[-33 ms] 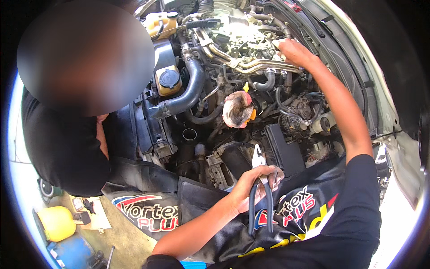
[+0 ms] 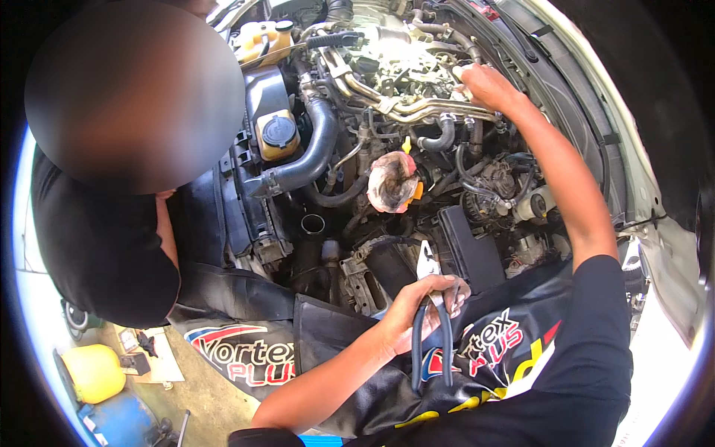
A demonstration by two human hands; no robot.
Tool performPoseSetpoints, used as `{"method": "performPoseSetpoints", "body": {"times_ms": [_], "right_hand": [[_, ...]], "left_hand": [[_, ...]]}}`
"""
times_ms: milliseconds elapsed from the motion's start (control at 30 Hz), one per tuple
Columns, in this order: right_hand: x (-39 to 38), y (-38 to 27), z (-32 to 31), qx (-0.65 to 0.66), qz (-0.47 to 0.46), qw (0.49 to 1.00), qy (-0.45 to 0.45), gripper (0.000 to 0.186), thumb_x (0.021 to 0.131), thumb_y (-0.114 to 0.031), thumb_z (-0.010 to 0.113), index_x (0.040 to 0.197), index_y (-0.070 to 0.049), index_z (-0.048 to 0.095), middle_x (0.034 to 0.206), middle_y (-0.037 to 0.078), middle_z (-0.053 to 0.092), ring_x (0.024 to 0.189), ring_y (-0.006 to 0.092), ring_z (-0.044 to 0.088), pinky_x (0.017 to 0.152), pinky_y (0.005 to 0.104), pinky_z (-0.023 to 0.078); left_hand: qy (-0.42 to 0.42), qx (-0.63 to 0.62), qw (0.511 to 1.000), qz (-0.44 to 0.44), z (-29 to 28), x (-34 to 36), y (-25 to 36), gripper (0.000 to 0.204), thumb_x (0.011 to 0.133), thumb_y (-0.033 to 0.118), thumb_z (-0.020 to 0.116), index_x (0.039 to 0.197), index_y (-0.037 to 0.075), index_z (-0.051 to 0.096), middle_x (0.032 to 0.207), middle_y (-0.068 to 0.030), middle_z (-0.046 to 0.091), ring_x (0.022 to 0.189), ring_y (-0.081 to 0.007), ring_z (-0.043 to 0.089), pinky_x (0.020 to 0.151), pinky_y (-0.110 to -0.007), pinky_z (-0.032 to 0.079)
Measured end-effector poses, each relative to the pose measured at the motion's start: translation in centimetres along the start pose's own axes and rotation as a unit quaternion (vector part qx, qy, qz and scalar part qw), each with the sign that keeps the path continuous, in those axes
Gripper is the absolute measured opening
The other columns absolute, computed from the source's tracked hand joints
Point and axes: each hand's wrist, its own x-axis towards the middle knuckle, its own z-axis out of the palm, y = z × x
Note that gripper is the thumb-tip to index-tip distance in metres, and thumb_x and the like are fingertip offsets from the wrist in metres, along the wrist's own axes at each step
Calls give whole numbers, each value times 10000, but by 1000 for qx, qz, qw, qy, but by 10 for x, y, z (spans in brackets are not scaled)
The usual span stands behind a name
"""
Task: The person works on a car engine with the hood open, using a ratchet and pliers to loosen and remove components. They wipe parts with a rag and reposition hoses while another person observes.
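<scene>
My left hand is closed round a pair of pliers above the dark printed fender cover. The metal jaws point up toward the engine, and the dark blue handles hang below my palm. At the back of the engine, my right hand reaches in beside the bent metal pipes. Its fingers are curled inward; glare and the hand itself hide what they grip. A stained, crumpled rag sits between the two hands, next to a yellow-topped dipstick.
Another person in a dark sleeve leans in at the left. A thick black hose curves past a capped reservoir. On the floor at lower left stand a yellow container and a blue one. A black box lies near the pliers.
</scene>
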Motion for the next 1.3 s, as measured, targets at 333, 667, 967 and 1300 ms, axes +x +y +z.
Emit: {"method": "performPoseSetpoints", "body": {"times_ms": [333,667,967,1300], "right_hand": [[7,-3,-11,199,226,953,37,551,1040,-521,512,1036,-18,739,981,314,701,1008,492,661,867,550,514],[5,9,8,150,219,963,52,777,1046,-637,419,845,60,697,874,312,695,907,505,679,793,576,526],[3,-10,-13,191,280,939,62,780,1037,-675,387,1085,36,703,1097,311,698,1100,450,664,932,523,523],[-6,4,5,225,201,923,240,801,1043,-662,371,915,40,734,960,323,713,1001,476,690,884,578,529]], "left_hand": [[-35,-28,999,6,-13,4,3,365,1003,223,568,700,24,617,876,-65,592,867,-156,545,778,-287,421],[-44,-33,999,1,-6,5,4,366,996,226,567,688,32,611,838,-52,581,852,-150,541,769,-285,419],[-4,0,1000,24,-3,-1,5,379,971,280,553,671,54,599,843,-47,545,857,-154,510,810,-296,406],[-36,-38,999,12,-7,6,5,381,1012,220,549,710,0,623,1150,-164,686,1022,-210,641,1008,-340,488]]}}
